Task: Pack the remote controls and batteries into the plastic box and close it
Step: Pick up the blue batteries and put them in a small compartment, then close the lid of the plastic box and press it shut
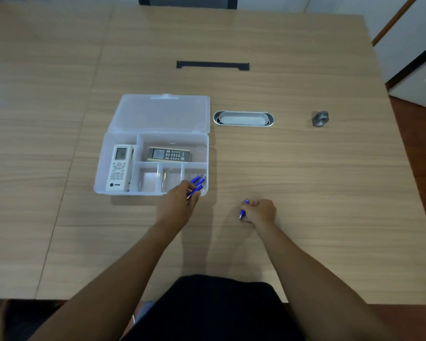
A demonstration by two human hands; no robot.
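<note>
A clear plastic box (101, 166) lies open on the wooden table, its lid (160, 112) folded back. A white remote (118, 167) fills the left compartment; a dark remote (169, 154) lies in the upper one. My left hand (177, 205) grips several blue batteries (196, 184) over the box's front right compartment. To the right of the box, my right hand (260, 211) rests on the table, closed on more blue batteries (242, 211).
A metal oval cable grommet (243, 118) is set in the table right of the lid. A grey tape roll (319, 118) stands farther right. A black cable slot (212, 65) lies at the back. The table's right edge (401, 153) drops to the floor.
</note>
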